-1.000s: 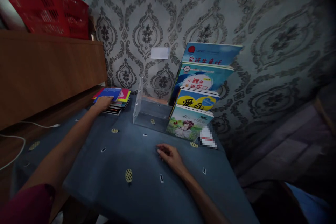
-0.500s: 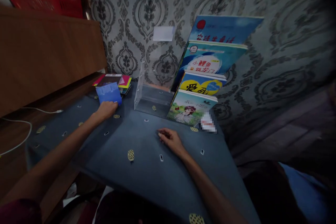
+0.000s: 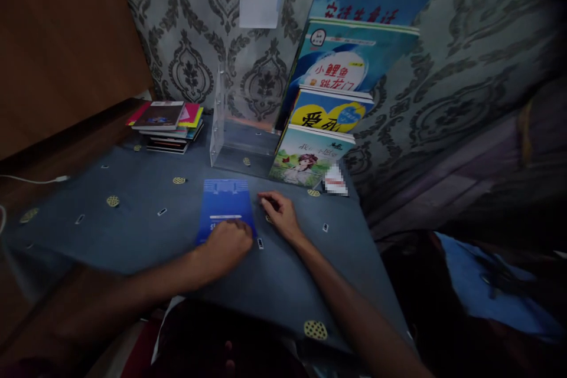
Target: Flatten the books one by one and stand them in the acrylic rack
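My left hand [image 3: 228,246] grips the near edge of a thin blue book [image 3: 225,205] that lies flat on the blue tablecloth [image 3: 133,230] in front of me. My right hand [image 3: 279,215] rests on the cloth just right of that book, fingers curled, its fingertips beside the book's right edge. Behind them stands a clear acrylic rack [image 3: 230,130] whose right side holds tiered picture books [image 3: 336,77]. A stack of small books [image 3: 166,124] lies at the back left.
A wooden cabinet [image 3: 57,53] stands on the left, with a white cable [image 3: 35,179] trailing on its lower ledge. Patterned wallpaper [image 3: 199,29] backs the table. The table's edge drops off at the right, toward dark floor and blue fabric [image 3: 491,289].
My left hand took the blue book off the stack at the back left and brought it down to the cloth in front of me. My right hand barely moved.
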Demonstrator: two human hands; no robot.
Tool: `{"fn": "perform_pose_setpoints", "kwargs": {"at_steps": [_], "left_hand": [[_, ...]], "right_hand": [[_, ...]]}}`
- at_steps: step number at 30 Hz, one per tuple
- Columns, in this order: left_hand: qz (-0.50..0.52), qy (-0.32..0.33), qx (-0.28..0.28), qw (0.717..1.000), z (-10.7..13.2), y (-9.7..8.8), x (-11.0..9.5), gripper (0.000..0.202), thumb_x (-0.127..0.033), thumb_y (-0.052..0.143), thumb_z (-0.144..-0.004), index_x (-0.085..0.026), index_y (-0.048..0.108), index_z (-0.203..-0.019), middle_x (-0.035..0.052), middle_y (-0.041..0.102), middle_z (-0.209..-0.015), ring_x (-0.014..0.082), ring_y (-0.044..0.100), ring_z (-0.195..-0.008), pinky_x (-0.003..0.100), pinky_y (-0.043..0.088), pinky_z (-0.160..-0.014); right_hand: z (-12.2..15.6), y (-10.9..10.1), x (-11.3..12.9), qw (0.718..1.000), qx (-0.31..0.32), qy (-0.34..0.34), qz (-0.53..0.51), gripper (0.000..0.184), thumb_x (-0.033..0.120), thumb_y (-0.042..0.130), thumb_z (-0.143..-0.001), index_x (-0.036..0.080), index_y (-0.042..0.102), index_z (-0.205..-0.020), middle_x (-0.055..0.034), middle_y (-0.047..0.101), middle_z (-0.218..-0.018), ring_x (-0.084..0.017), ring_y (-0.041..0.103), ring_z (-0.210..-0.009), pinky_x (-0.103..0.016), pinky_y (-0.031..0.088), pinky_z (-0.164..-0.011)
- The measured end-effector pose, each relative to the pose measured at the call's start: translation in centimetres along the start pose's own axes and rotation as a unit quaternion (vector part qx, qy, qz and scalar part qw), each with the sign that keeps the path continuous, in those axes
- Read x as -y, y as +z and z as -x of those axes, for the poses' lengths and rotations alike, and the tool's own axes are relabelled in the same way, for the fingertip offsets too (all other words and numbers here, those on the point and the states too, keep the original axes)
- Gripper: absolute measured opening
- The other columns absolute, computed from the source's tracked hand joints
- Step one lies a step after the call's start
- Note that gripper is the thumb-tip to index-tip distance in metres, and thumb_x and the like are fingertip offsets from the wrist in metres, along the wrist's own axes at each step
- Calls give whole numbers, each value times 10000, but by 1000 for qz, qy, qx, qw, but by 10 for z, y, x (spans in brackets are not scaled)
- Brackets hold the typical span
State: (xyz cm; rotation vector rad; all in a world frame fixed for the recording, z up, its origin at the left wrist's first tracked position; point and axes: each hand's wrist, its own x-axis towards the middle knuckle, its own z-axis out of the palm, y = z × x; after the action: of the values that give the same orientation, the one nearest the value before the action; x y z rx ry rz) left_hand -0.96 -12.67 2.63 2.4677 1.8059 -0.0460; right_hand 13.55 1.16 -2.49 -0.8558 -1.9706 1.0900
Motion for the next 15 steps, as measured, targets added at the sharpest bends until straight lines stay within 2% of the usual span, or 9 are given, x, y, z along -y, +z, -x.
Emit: {"fn": "perform_pose_setpoints", "kwargs": {"at_steps": [3, 5, 7, 9, 12, 15], "left_hand": [[-55, 46, 3, 997, -5, 0, -28, 288, -145, 564, -936, -50, 681, -1181, 254, 719, -1047, 307, 723, -876, 380, 555, -663], [-54, 71, -22, 996, -8, -1, -31, 321, -311, 564, -986, -71, 697, -1153, 240, 723, -1054, 323, 714, -939, 397, 568, -691], [-22, 76, -37, 996, -11, -2, -23, 372, -425, 525, -1011, -111, 714, -1077, 199, 733, -1032, 317, 705, -979, 401, 575, -724], [-1, 53, -33, 998, -15, -2, -7, 328, -385, 490, -1031, -139, 706, -1057, 160, 736, -1047, 291, 702, -995, 393, 576, -767], [-33, -27, -41, 998, -22, 3, 19, 281, -245, 464, -1027, -137, 662, -1195, 181, 680, -1267, 314, 636, -1199, 448, 543, -944], [-39, -91, -59, 993, -27, 15, 35, 399, -294, 466, -1028, -127, 555, -1379, 227, 534, -1476, 388, 472, -1403, 565, 453, -1075]], "right_hand": [[3, -2, 5, 995, -11, -71, 72, 272, 335, 506, -951, 197, 725, -1034, -74, 724, -979, -218, 660, -947, -360, 527, -887], [5, -2, 5, 988, 5, -101, 118, 257, 292, 498, -963, 189, 718, -1046, -85, 733, -998, -230, 654, -992, -386, 507, -947], [6, -1, 3, 980, 31, -116, 162, 256, 258, 495, -967, 171, 712, -1072, -103, 741, -1028, -240, 651, -1014, -409, 498, -975], [7, 2, -1, 970, 60, -125, 198, 276, 234, 491, -971, 163, 700, -1138, -123, 740, -1111, -251, 645, -1073, -432, 489, -1009], [7, 7, -4, 952, 102, -145, 251, 356, 234, 500, -977, 171, 651, -1293, -148, 671, -1340, -272, 570, -1290, -482, 431, -1111], [11, 12, -1, 931, 131, -141, 310, 444, 249, 489, -994, 144, 573, -1417, -171, 565, -1488, -276, 459, -1438, -508, 348, -1195]]}}
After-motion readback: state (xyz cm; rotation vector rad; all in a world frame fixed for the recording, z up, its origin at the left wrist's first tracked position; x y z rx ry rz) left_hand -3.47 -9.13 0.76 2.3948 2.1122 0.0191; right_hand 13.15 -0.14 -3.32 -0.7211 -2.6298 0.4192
